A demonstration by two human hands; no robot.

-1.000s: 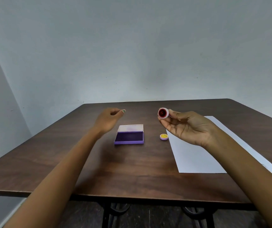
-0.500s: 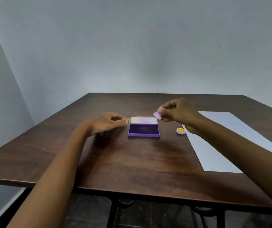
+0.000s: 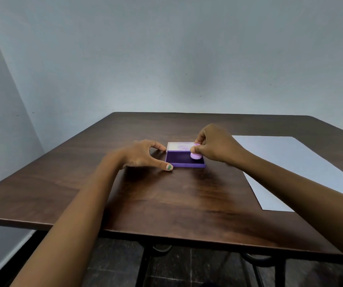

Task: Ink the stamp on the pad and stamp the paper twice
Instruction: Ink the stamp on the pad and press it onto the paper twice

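Observation:
A purple ink pad (image 3: 182, 159) lies open near the table's middle, its pale lid (image 3: 179, 146) folded back behind it. My right hand (image 3: 214, 145) pinches a small pink round stamp (image 3: 196, 155) and holds it face down on the right part of the pad. My left hand (image 3: 143, 155) rests on the table with fingers spread, thumb and forefinger touching the pad's left edge. A white sheet of paper (image 3: 294, 162) lies flat to the right; I see no marks on it. The stamp's yellow cap is hidden behind my right hand.
The dark wooden table (image 3: 166, 199) reaches to a pale grey wall at the back. Black metal legs (image 3: 145, 264) and a dark floor show under the near edge.
My right hand has brought the stamp from the air down onto the ink pad. My left hand has moved up against the pad's left edge. The camera has shifted.

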